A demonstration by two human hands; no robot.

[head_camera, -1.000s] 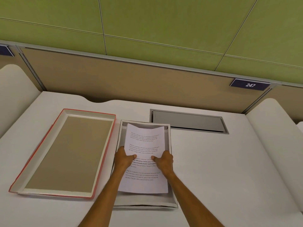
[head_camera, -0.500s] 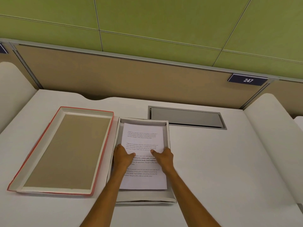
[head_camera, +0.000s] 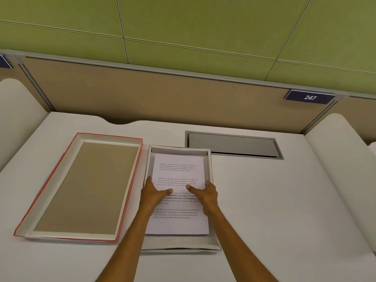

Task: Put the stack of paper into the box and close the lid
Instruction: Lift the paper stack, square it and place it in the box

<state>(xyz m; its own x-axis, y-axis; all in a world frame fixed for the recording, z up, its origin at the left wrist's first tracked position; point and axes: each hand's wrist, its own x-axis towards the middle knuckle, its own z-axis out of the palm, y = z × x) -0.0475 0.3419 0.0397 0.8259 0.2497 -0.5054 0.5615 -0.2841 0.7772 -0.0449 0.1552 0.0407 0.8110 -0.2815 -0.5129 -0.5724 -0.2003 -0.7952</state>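
Since a second ago we have lowered the stack of paper (head_camera: 179, 192) flat into the box (head_camera: 179, 149). Our left hand (head_camera: 153, 195) and right hand (head_camera: 204, 193) grip its sides, thumbs on top. The lid (head_camera: 81, 186) lies open left of the box on the white desk (head_camera: 274, 200); behind, a tan partition (head_camera: 162, 94) and green wall (head_camera: 183, 21).

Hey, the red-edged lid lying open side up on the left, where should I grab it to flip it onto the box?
Probably by its two long side walls, one of the hands on each. The lid lies inside up, so the raised rim gives thumbs an inner face to pinch. Come from the near end; its right wall sits close beside the box, so tilt or slide it leftward first.
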